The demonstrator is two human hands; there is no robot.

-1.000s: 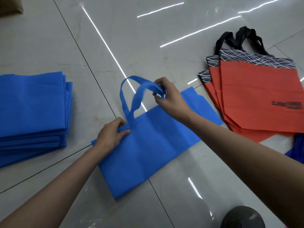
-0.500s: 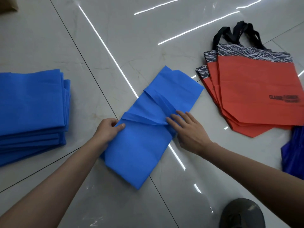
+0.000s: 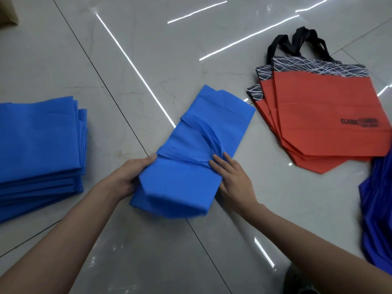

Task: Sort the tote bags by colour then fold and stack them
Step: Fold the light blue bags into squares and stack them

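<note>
The near left edge of the blue tote bag (image 3: 191,145) is pinched by the left grip (image 3: 127,179), thumb on top and fingers curled beneath, and the bag's near end is seen raised and slightly blurred. The right grip (image 3: 231,179) is laid flat with straight fingers on the bag's right edge, where its handles (image 3: 203,132) are tucked across the matte, non-woven fabric. The bag is placed at the centre of the frame on a floor (image 3: 148,49) of glossy pale grey, faintly veined tiles, crossed by thin dark joints and white streaks of reflected light. At the left a stack of folded blue bags (image 3: 38,141) is seen; at the upper right, fanned flat red bags (image 3: 328,124) with black-and-white scribbled bands and black handles (image 3: 297,41); at the right edge, darker blue bags (image 3: 377,209).
</note>
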